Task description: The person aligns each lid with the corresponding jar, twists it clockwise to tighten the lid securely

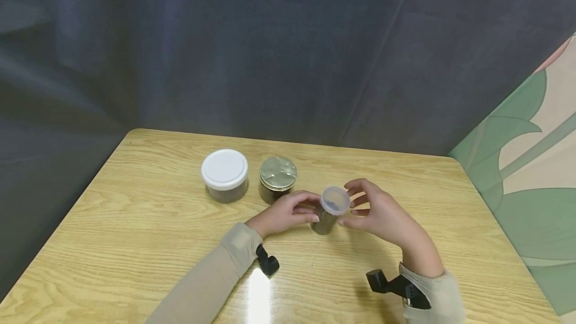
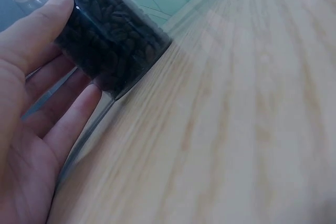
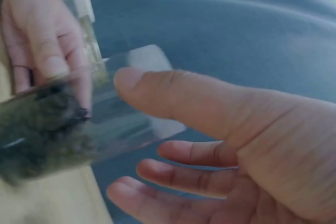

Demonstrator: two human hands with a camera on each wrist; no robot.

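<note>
A clear plastic jar [image 1: 324, 222] with a translucent lid [image 1: 335, 201] stands on the wooden table, slightly right of the middle. Dark, seed-like pieces [image 2: 113, 35] fill its lower part, and the top part holds none. My left hand [image 1: 288, 212] holds the jar from its left side, thumb on the near wall and fingers behind. Around the lid's right side, my right hand [image 1: 382, 214] is spread, fingers loosely bent. In the right wrist view the right thumb [image 3: 173, 93] overlaps the jar just below the lid, while the other fingers stand apart from the wall.
A jar with a gold-coloured lid [image 1: 278, 172] stands right behind my left hand. Left of it is a wider tub with a white lid [image 1: 224, 168]. A dark curtain [image 1: 270, 64] hangs behind the table [image 1: 135, 244], and a leaf-patterned panel [image 1: 540, 204] borders the right.
</note>
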